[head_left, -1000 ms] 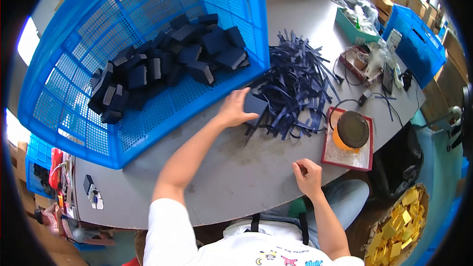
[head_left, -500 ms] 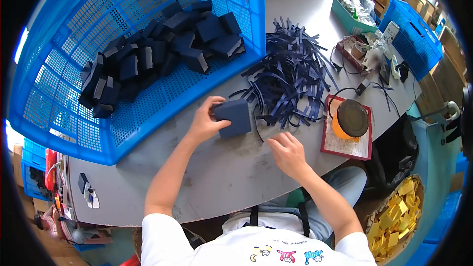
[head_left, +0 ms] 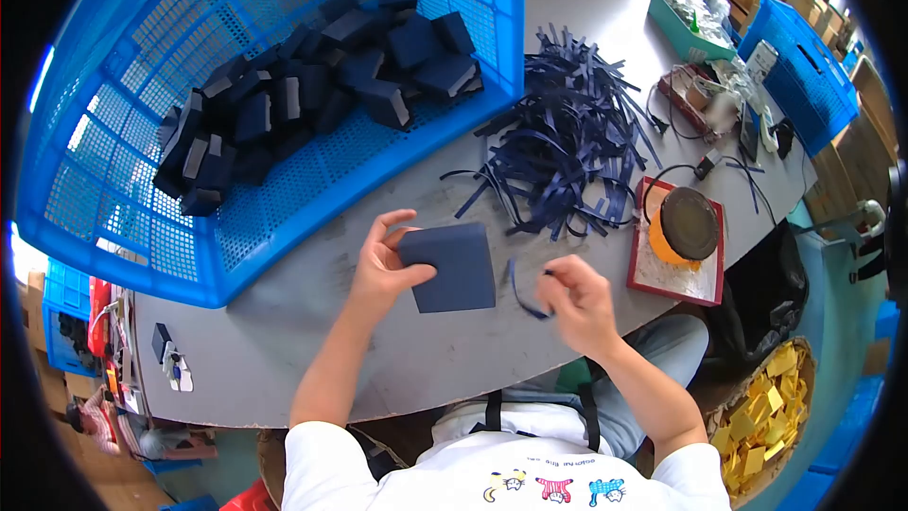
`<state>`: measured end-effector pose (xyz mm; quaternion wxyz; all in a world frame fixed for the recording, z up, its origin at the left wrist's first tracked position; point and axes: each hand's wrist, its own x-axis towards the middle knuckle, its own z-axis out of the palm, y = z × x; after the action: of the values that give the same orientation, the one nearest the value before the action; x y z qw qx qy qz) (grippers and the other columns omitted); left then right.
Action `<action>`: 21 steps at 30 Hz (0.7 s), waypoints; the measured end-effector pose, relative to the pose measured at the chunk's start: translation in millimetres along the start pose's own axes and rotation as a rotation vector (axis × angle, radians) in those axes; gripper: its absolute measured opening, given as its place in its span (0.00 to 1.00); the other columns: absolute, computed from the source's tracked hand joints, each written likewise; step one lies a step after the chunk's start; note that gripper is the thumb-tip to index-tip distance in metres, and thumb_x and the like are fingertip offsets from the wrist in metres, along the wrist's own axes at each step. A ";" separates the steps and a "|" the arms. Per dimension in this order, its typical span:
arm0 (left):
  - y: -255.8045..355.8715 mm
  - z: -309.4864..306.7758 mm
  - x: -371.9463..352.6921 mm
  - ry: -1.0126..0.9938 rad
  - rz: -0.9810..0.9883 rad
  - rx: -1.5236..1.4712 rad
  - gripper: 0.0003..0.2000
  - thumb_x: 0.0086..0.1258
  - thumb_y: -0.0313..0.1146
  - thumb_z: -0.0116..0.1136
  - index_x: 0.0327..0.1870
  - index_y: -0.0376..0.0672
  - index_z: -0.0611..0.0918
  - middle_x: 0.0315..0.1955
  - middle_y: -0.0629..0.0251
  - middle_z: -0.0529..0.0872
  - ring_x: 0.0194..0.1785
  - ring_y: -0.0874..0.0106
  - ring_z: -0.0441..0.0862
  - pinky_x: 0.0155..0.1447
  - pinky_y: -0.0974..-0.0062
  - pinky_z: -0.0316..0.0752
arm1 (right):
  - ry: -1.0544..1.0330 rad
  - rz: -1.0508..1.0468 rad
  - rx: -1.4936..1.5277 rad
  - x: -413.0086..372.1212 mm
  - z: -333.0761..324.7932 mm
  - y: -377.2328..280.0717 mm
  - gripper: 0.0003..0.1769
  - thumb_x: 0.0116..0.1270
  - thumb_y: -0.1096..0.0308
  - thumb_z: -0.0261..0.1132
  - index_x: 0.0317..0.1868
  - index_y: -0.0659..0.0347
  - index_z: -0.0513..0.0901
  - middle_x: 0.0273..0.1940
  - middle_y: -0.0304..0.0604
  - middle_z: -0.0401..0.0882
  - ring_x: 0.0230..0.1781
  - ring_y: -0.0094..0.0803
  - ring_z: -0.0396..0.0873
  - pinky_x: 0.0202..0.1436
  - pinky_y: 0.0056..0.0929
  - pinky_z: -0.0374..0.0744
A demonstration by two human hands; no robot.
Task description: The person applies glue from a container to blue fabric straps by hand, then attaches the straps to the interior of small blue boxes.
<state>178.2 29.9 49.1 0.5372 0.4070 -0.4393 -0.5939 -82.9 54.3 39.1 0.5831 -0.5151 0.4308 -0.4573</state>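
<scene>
My left hand (head_left: 386, 270) grips the left edge of a dark blue square box (head_left: 448, 268) between thumb and fingers, over the grey table (head_left: 397, 360). To the right of the box, my right hand (head_left: 579, 303) has its fingers pinched together. A thin dark blue strip (head_left: 522, 293) hangs curved beside those fingertips, and its upper end lies apart from the box. Beyond both hands is a tangled pile of dark blue strips (head_left: 567, 132). Many similar dark boxes (head_left: 284, 99) lie in the large blue basket (head_left: 378, 170).
An orange pot with a dark round top (head_left: 689, 225) stands on a red-edged tray (head_left: 714, 286) at the right. Cables and a green box (head_left: 683, 30) are behind it. Yellow pieces (head_left: 766, 407) fill a container at the lower right. A person (head_left: 118, 421) is at the far left.
The box has moved nearer to me and shows its broad face more fully. My right hand has shifted right and slightly nearer, with a strip now visible at its fingers.
</scene>
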 end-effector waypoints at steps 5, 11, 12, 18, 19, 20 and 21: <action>-11.5 44.7 0.2 -0.230 0.298 0.791 0.23 0.46 0.26 0.70 0.47 0.41 0.77 0.43 0.62 0.82 0.46 0.69 0.80 0.50 0.74 0.75 | 0.056 0.038 0.430 -24.1 -34.2 -21.9 0.11 0.69 0.72 0.54 0.49 0.68 0.73 0.28 0.37 0.75 0.35 0.24 0.76 0.40 0.22 0.72; -18.2 77.9 6.7 -0.455 0.568 1.201 0.35 0.44 0.24 0.67 0.60 0.44 0.70 0.46 0.58 0.78 0.48 0.59 0.76 0.49 0.67 0.73 | 0.063 0.121 0.677 -48.3 -65.4 -10.4 0.08 0.69 0.72 0.54 0.44 0.67 0.75 0.29 0.42 0.78 0.34 0.33 0.79 0.44 0.30 0.78; -15.8 78.9 6.9 -0.455 0.545 1.269 0.38 0.42 0.22 0.64 0.62 0.46 0.66 0.46 0.57 0.76 0.47 0.58 0.75 0.49 0.64 0.72 | 0.099 0.144 0.645 -51.6 -65.7 -13.2 0.07 0.69 0.71 0.54 0.42 0.65 0.75 0.28 0.42 0.77 0.31 0.33 0.78 0.38 0.29 0.79; -15.8 76.2 7.8 -0.598 0.331 1.139 0.39 0.43 0.21 0.65 0.63 0.45 0.63 0.48 0.57 0.77 0.47 0.60 0.77 0.50 0.65 0.73 | 0.177 0.141 0.627 -60.1 -79.0 -18.3 0.06 0.69 0.71 0.54 0.43 0.64 0.72 0.26 0.41 0.76 0.29 0.29 0.78 0.26 0.19 0.70; -18.4 79.3 7.6 -0.595 0.387 1.049 0.38 0.44 0.21 0.66 0.62 0.44 0.64 0.48 0.57 0.78 0.46 0.61 0.78 0.49 0.67 0.74 | 0.228 0.144 0.558 -59.0 -80.1 -20.4 0.06 0.69 0.71 0.54 0.43 0.64 0.72 0.26 0.41 0.77 0.28 0.28 0.78 0.26 0.19 0.71; -23.4 81.8 7.7 -0.622 0.394 1.033 0.38 0.44 0.21 0.66 0.62 0.44 0.64 0.48 0.57 0.78 0.46 0.61 0.78 0.49 0.67 0.74 | 0.281 0.149 0.485 -59.4 -83.1 -22.2 0.06 0.69 0.70 0.54 0.43 0.64 0.71 0.26 0.40 0.77 0.28 0.26 0.78 0.26 0.19 0.71; -29.5 84.4 7.8 -0.598 0.394 0.955 0.34 0.44 0.22 0.67 0.58 0.43 0.67 0.47 0.58 0.79 0.45 0.63 0.79 0.48 0.69 0.75 | 0.307 0.136 0.448 -60.3 -89.4 -16.1 0.07 0.68 0.69 0.56 0.41 0.64 0.73 0.25 0.40 0.78 0.26 0.25 0.79 0.24 0.19 0.71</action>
<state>88.5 30.4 44.6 0.2477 0.3296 -0.8572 -0.3086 -184.0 94.0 48.2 0.6397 -0.2680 0.4358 -0.5735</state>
